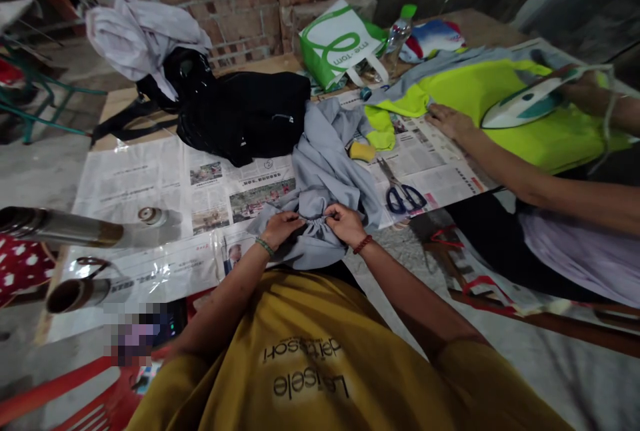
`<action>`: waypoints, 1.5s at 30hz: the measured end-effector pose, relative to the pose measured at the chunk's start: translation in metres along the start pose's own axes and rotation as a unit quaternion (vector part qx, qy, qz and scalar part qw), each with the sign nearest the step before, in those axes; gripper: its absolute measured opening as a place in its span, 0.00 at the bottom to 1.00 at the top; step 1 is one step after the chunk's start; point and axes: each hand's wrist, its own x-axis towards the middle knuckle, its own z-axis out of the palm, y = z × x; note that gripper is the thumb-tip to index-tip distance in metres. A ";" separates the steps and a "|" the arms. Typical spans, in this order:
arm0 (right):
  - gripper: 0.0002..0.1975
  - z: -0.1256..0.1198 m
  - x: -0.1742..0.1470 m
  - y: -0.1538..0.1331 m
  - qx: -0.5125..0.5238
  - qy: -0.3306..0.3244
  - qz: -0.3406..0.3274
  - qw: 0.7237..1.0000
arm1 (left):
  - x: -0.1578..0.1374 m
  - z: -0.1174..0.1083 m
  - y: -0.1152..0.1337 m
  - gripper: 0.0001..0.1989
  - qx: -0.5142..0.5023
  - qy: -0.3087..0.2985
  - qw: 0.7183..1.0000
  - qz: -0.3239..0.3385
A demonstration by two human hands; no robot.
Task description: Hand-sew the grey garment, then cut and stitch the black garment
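Grey fabric [327,144] lies over the near edge of the table and onto my lap, with a gathered, puckered strip across it. My left hand [281,229], wearing a green bracelet, pinches the left end of that strip. At the strip's right end, my right hand [346,223], with a red bead bracelet, pinches the cloth between thumb and fingers. The gathers stretch in the short gap between both hands. Scissors with dark blue handles [404,197] lie to the right, near a yellow sponge-like piece [362,152].
Newspaper [145,184] covers the table. A co-worker's hand [453,123] rests by a yellow-green garment [450,94]; the other holds an iron [530,104]. Around stand a black bag [250,111], a green-white bag [337,47], a bottle [400,31], a flask [65,225] and a cup [75,294].
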 end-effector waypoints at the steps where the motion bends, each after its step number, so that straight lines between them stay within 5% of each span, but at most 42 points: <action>1: 0.07 0.003 0.001 -0.004 0.009 0.005 0.004 1.000 | -0.001 -0.003 -0.001 0.13 -0.020 0.007 1.000 0.001; 5: 0.07 0.011 0.002 -0.018 0.034 0.021 -0.029 0.999 | -0.012 -0.018 -0.009 0.12 -0.028 0.120 0.990 0.063; 8: 0.07 0.017 -0.001 -0.021 0.029 0.022 -0.045 0.998 | -0.030 -0.027 -0.019 0.05 0.064 0.236 0.961 0.129; 10: 0.07 0.020 -0.003 -0.018 0.026 0.024 -0.047 0.998 | -0.044 -0.029 -0.023 0.05 0.121 0.261 0.943 0.169; 16: 0.07 0.021 -0.007 -0.013 0.008 0.033 -0.061 0.998 | -0.056 -0.020 -0.016 0.08 0.200 0.198 0.932 0.228; 23: 0.07 0.020 -0.009 -0.018 -0.001 0.037 -0.081 0.996 | -0.035 -0.009 -0.005 0.05 0.281 0.156 0.932 0.168; 31: 0.07 0.019 -0.012 -0.023 -0.010 0.041 -0.094 0.995 | -0.040 -0.015 -0.007 0.07 0.159 0.096 0.972 0.144; 37: 0.07 0.019 -0.013 -0.028 -0.006 0.046 -0.094 0.994 | -0.047 -0.022 -0.004 0.09 0.159 0.046 0.979 0.119; 40: 0.07 0.019 -0.013 -0.031 -0.005 0.044 -0.091 0.995 | -0.052 -0.026 -0.001 0.12 0.244 0.031 0.958 0.148; 45: 0.07 0.020 -0.013 -0.040 -0.018 0.040 -0.091 0.995 | -0.069 -0.033 0.015 0.12 0.447 0.020 0.884 0.138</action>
